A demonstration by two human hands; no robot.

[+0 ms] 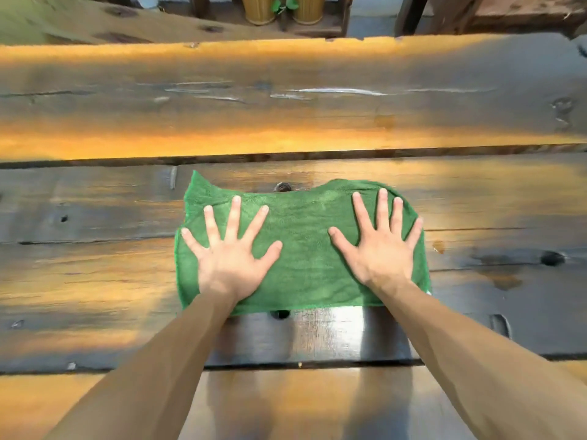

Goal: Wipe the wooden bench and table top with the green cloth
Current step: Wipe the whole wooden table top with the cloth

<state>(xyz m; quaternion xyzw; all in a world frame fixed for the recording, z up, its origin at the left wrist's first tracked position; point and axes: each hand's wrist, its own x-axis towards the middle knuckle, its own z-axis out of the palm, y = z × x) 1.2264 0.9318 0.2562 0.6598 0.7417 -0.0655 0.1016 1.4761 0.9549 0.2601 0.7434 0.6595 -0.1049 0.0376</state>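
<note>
Bare forearms reach in from the bottom edge, the left from about 7 o'clock and the right from about 5 o'clock, both stretched nearly straight toward the middle of the view. Beneath them lies the nearest plank of the dark, glossy wooden surface [95, 281], with a seam running across just below the wrists.

Beyond that seam the green cloth [305, 249] lies spread flat on the surface at the centre of the view, its far corners slightly raised into uneven peaks at 11 and 1 o'clock. The left hand [230, 258] presses palm-down on the cloth's left half, its fingers [235, 214] straight and splayed wide, the thumb pointing toward 2 o'clock; they grasp nothing. The right hand [382, 252] lies the same way on the right half, fingers flat and spread, released, thumb toward 10 o'clock.

Farther off, past a dark gap, a second broad plank [286, 100] crosses the view, orange at its edges. At 12 o'clock stand two yellow ribbed pots [258, 9] with green leaves [286, 3] between them.
</note>
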